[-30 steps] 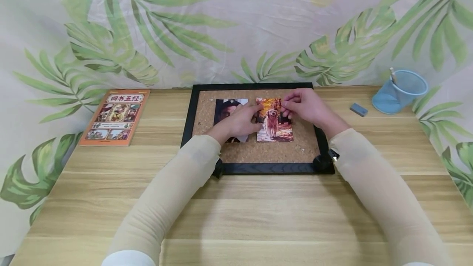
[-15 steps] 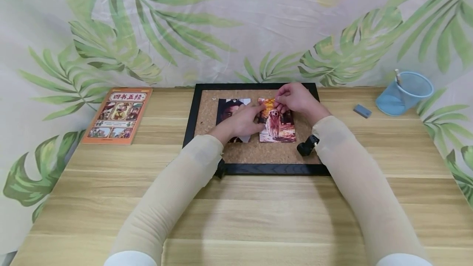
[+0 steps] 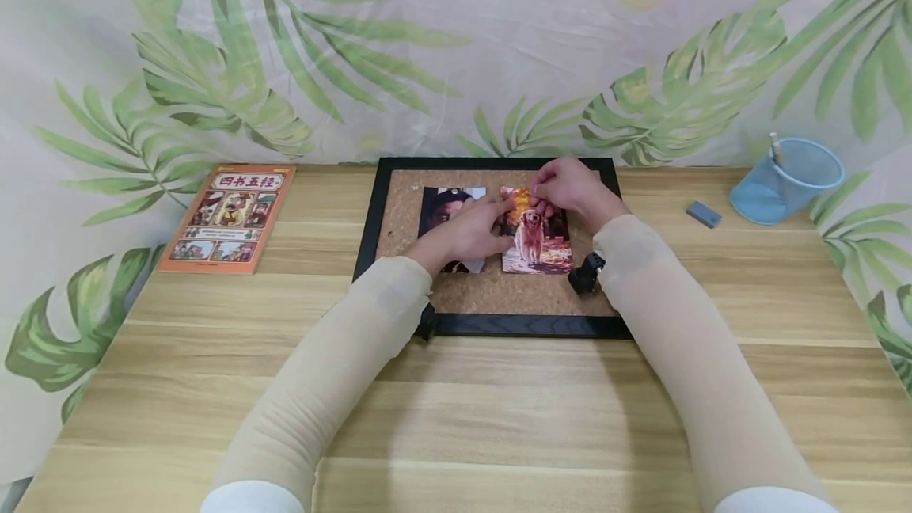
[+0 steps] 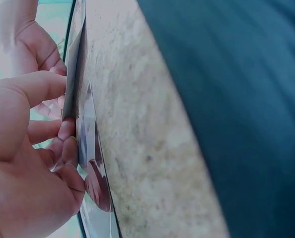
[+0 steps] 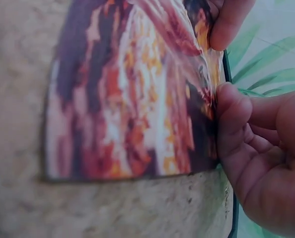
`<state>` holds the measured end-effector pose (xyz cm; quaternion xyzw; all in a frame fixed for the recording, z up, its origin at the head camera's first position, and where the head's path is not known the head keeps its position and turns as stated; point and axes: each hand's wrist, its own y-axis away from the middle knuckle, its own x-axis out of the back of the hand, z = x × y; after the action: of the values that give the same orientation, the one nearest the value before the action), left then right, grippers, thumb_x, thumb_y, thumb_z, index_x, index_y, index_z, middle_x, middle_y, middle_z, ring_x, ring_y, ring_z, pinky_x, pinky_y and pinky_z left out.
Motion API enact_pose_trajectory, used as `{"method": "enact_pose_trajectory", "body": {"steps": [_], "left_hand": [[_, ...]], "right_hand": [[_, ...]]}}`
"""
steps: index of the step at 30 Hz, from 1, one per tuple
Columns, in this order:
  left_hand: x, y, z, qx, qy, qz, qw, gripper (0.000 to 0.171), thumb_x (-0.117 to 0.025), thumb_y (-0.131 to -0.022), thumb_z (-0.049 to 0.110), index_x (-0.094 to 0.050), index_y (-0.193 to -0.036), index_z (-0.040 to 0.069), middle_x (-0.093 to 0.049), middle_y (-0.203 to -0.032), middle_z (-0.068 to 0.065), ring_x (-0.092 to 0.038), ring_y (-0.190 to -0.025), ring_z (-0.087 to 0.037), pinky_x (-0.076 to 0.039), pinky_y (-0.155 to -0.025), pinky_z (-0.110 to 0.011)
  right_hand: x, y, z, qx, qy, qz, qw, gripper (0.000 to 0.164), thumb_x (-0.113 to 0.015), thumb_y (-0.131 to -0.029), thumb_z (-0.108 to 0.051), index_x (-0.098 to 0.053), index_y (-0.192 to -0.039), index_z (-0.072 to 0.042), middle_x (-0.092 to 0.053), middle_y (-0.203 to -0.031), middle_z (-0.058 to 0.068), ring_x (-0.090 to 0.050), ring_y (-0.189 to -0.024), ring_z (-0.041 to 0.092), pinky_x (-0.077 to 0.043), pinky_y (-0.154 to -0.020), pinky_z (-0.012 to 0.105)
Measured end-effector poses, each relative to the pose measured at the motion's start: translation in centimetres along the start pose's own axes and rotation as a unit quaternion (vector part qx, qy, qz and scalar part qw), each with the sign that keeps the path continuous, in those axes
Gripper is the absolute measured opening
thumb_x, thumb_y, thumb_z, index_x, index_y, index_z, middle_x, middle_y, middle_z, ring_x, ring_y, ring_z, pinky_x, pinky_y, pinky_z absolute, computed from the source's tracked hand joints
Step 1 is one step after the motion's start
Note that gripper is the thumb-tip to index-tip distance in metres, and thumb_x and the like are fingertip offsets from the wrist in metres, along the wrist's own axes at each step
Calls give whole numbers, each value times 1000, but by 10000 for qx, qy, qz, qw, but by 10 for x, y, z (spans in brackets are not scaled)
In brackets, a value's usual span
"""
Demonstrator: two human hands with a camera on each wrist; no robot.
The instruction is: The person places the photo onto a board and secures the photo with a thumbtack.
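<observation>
On a black-framed corkboard (image 3: pixel 530 303) lies a photo of a golden dog (image 3: pixel 530 248). My left hand (image 3: pixel 472 232) rests at its left edge, fingers spread, with fingertips pressing on it. At the photo's top middle, the thumb and index finger of my right hand (image 3: pixel 568 183) pinch together against its surface. A small thing seems held in that pinch, but the fingertips hide it and I cannot tell its kind. The left wrist view has the dog photo (image 4: pixel 73 74) edge-on, slightly raised from the cork. Partly under my left hand is a portrait photo (image 3: pixel 436 204) with a small round pin at its top.
An orange comic-style book (image 3: pixel 226 218) lies on the wooden table (image 3: pixel 513 418) to the left. To the right are a small blue-grey block (image 3: pixel 704 214) and a light blue mesh pen holder (image 3: pixel 773 188) with a pale stick. A leaf-patterned curtain (image 3: pixel 527 38) hangs behind.
My right hand has moved left from the dog photo's right edge to its top middle. My left hand stays at the left edge. The head view has shifted slightly.
</observation>
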<state>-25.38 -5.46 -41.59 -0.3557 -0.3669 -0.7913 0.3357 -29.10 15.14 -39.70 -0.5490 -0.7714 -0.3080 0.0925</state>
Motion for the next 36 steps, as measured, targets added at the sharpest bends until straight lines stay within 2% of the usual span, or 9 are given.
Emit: {"method": "enact_pose_trajectory", "body": {"steps": [6,15,18,22,29,33,36], "left_hand": [[5,7,8,-27,-47,16,10000,77,-65,-103,37,-33,-171,19,-42,-168,-13,-43,-146,-34,-35,-122,-55],[-5,-14,-7,-88,22,54,9999,80,-68,-102,42,-32,-172,24,-40,-169,-11,-41,-149,-34,-33,-124,-56],[-6,-15,-7,-65,24,42,10000,80,-68,-102,41,-32,-172,24,-39,-170,-11,-41,-150,-33,-32,-125,-55],[-4,-12,-4,-48,43,23,10000,80,-69,-102,39,-33,-171,23,-38,-171,-11,-41,-150,-34,-33,-125,-54],[4,3,4,-186,10,25,9998,80,-68,-102,34,-33,-171,16,-39,-170,-16,-42,-148,-37,-36,-125,-51],[-2,-4,-5,-235,28,107,9997,80,-68,-100,33,-34,-171,15,-42,-167,-16,-44,-144,-37,-36,-123,-50],[-2,-2,-3,-239,-16,122,9996,79,-68,-100,32,-35,-170,13,-49,-158,-16,-47,-135,-35,-39,-118,-47]], "right_hand": [[2,-1,-11,-208,493,0,9986,15,-58,-108,-6,-68,-112,5,-70,-80,4,-65,-63,11,-54,-60,24],[8,1,-17,-511,730,-32,9960,18,-62,-105,-5,-70,-118,5,-70,-77,0,-62,-60,9,-51,-59,24],[9,1,-16,-505,682,-66,9964,20,-61,-107,-8,-70,-120,5,-71,-77,0,-63,-61,10,-50,-60,24],[9,0,-11,-517,658,-88,9965,22,-59,-110,-12,-71,-119,5,-71,-76,0,-62,-60,11,-50,-60,25],[7,-4,-8,-475,585,-83,9971,23,-58,-111,-13,-70,-120,5,-71,-77,0,-62,-60,10,-51,-59,25],[5,-6,-8,-518,658,-119,9964,24,-59,-110,-12,-70,-122,5,-71,-77,0,-63,-60,11,-51,-59,25],[4,-7,-9,-501,825,-107,9953,22,-58,-108,-9,-70,-120,5,-70,-73,-1,-62,-58,10,-51,-57,24]]}}
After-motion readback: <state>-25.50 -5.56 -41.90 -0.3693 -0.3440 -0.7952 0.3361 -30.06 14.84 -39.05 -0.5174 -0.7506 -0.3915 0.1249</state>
